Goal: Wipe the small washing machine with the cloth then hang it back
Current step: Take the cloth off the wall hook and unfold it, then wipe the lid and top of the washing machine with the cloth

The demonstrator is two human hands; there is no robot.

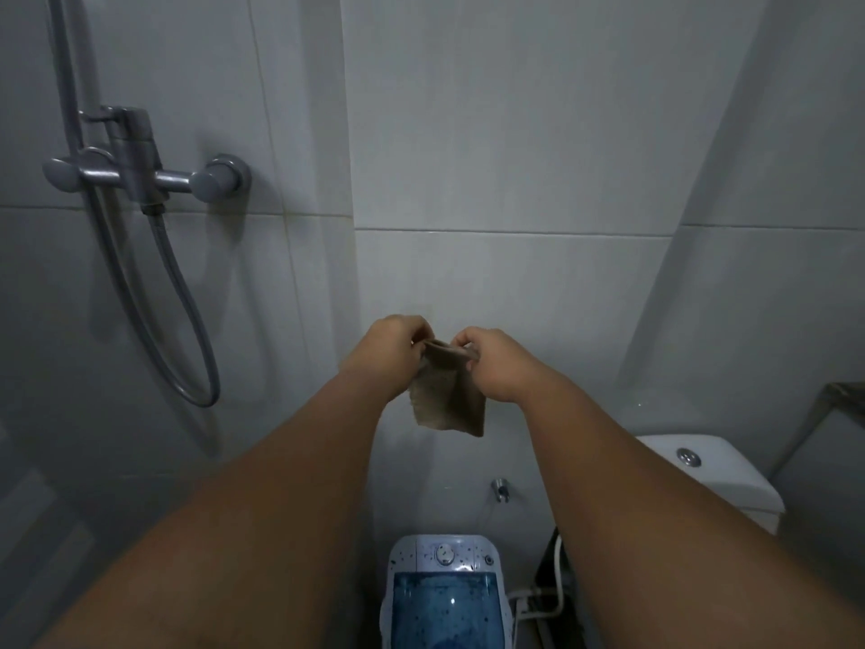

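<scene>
The cloth is held up against the tiled wall, a little below the middle of the view, with its top edge pinched between the two hands and the rest hanging loose toward 6 o'clock. The left hand is closed at the cloth's upper left corner, fingers curled in and pressed on the fabric; the right hand grips the upper right corner in the same way, thumb and fingertips squeezed together on the hem. Whether a hook or peg sits behind the cloth cannot be told — it is hidden by the hands and the fabric.

The small washing machine stands directly below, at 6 o'clock, well apart from the cloth, its blue lid and white control panel still speckled with dark spots or drops. From this the wiping is judged not yet begun — the cloth is more likely being taken from the wall than returned to it, though the picture alone cannot settle that. A shower mixer is seen at 10 o'clock and a toilet cistern at 4 o'clock. Left to do, on this reading: the wipe itself, then the hanging back.
</scene>
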